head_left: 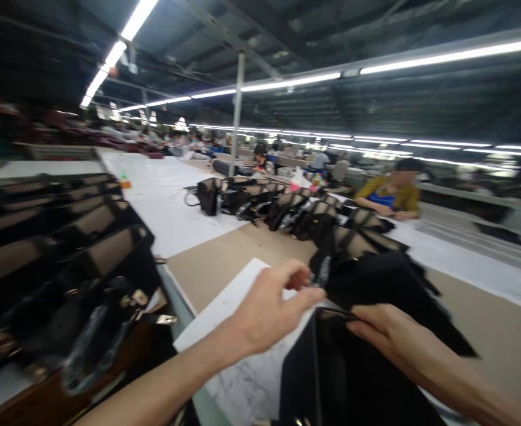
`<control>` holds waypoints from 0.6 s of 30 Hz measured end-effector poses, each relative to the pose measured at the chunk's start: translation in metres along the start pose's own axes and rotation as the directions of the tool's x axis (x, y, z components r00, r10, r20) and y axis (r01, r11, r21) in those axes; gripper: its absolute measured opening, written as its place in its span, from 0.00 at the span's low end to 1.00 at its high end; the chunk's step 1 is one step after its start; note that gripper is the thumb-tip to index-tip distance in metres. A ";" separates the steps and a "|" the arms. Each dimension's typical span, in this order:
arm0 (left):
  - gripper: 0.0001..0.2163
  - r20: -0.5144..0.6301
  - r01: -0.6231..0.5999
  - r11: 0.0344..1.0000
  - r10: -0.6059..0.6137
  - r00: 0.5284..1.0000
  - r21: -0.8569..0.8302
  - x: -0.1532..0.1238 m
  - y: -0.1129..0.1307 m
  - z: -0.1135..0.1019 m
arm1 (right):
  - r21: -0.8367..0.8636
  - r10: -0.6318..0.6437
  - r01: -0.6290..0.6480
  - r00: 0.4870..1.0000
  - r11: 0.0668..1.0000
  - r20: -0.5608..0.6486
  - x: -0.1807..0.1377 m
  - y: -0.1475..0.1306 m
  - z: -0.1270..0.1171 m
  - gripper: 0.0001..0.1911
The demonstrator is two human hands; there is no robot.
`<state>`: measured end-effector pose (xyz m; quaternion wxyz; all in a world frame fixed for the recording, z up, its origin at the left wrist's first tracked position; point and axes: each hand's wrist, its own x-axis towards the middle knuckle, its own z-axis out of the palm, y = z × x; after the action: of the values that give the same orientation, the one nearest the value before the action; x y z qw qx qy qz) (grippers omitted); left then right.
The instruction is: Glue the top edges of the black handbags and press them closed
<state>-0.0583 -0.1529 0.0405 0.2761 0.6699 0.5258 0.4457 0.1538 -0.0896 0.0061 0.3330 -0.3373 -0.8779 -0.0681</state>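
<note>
A black fabric bag piece (376,290) lies in front of me on the work table (225,254). My left hand (267,310) pinches a small metal part at the black piece's upper edge, thumb and fingers closed. At the piece's lower edge my right hand (389,334) lies against the fabric with fingers curled on it. The whole picture is smeared by motion.
A row of black and tan bags (65,236) stands on the left. More bags (287,207) line the table's middle. A person in a yellow top (391,195) sits at the far right. A post (237,112) rises behind, with other workers further back.
</note>
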 end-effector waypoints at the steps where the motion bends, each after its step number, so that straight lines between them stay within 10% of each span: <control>1: 0.08 0.023 0.019 1.000 -0.019 1.000 0.005 -0.006 -0.003 -0.004 | -0.003 0.047 -0.048 0.967 0.999 0.250 -0.004 0.005 -0.016 0.17; 3: 0.14 0.050 0.092 0.995 -0.094 0.994 0.042 -0.020 -0.009 -0.006 | -0.119 0.354 -0.349 0.754 0.930 0.553 -0.006 0.008 -0.040 0.14; 6: 0.28 0.092 0.100 0.973 -0.122 0.988 0.207 -0.043 -0.011 0.006 | -0.194 0.489 -0.480 0.627 0.856 0.607 -0.006 0.006 -0.057 0.13; 14: 0.30 0.291 0.041 0.864 -0.213 0.933 0.501 -0.021 -0.017 0.044 | -0.171 0.562 -0.616 0.522 0.769 0.642 -0.034 -0.003 -0.062 0.13; 18: 0.15 0.569 0.038 0.975 -0.160 0.807 0.220 0.002 -0.037 0.025 | -0.107 0.529 -0.653 0.495 0.750 0.689 -0.048 0.011 -0.070 0.12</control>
<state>-0.0527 -0.1376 -0.0009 0.3790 0.7697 0.4916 0.1492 0.2251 -0.1318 0.0288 0.0165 -0.5887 -0.7673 0.2537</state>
